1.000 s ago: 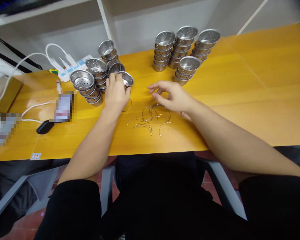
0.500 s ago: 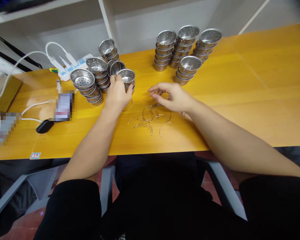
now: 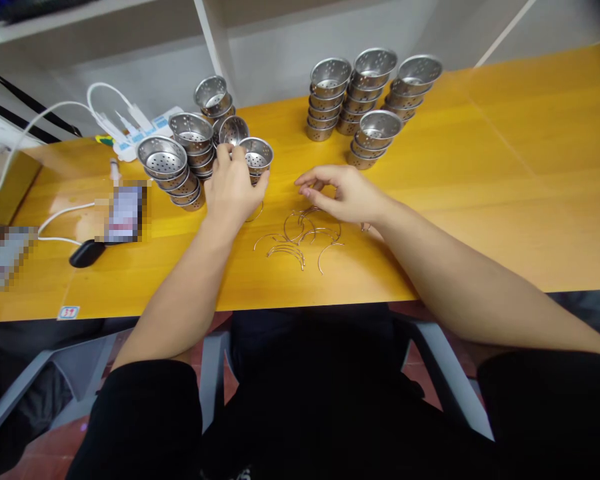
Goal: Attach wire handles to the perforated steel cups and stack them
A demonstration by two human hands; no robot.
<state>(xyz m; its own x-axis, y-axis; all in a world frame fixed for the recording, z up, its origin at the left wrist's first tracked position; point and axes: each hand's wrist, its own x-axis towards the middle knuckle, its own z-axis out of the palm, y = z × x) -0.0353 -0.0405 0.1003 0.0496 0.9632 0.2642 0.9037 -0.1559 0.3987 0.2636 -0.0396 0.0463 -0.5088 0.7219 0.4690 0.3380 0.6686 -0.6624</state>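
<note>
My left hand (image 3: pixel 234 185) is closed on a small perforated metal cup (image 3: pixel 259 157) at the front of the left group of stacks. Its fingers lie at the cup's left rim and the thumb at the front; the hand hides the lower part. Just behind the fingers, another perforated cup (image 3: pixel 233 131) is tilted. To the right, my right hand (image 3: pixel 347 193) hovers with thumb and fingers apart, nothing visible between them. Below it lies a loose bunch of thin curved metal wires (image 3: pixel 286 251). One more wire lies under my left hand's thumb.
Stacked perforated cups (image 3: pixel 163 160) stand at left, and more stacks (image 3: pixel 375 130) at back right. A white power strip (image 3: pixel 130 148) with plugged cables sits behind. A blurred phone (image 3: pixel 125 213) and a black oval object (image 3: pixel 87 253) lie on the yellow table (image 3: pixel 505 220).
The cup in my left hand has shifted slightly right, away from the neighbouring stacks, and my left fingers have moved a little. My right hand and the wires have stayed put.
</note>
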